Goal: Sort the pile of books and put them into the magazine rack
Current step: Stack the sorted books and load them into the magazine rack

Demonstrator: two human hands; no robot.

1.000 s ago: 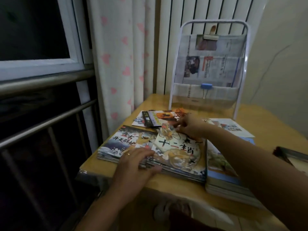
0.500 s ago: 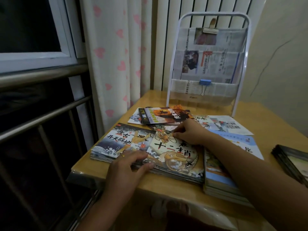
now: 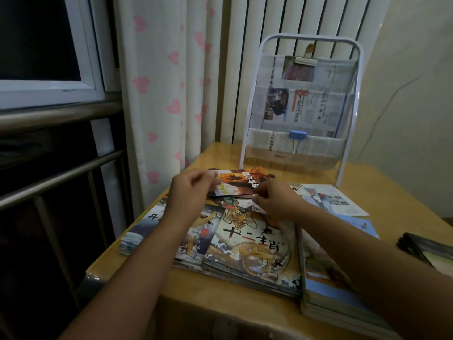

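While we sort, head view: left hand [image 3: 190, 192] and right hand [image 3: 274, 197] each pinch an edge of the orange book [image 3: 241, 181], lifted off the pile [image 3: 245, 244] on the tabletop [image 3: 220, 300], presumably to carry it level toward the magazine rack [image 3: 252, 94] behind.

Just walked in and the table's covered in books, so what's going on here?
A person is sorting books. Both hands, left hand and right hand, hold the orange book by its near edge, above the dragon book on the spread pile. The rack behind holds only newspaper, so no book is in yet.
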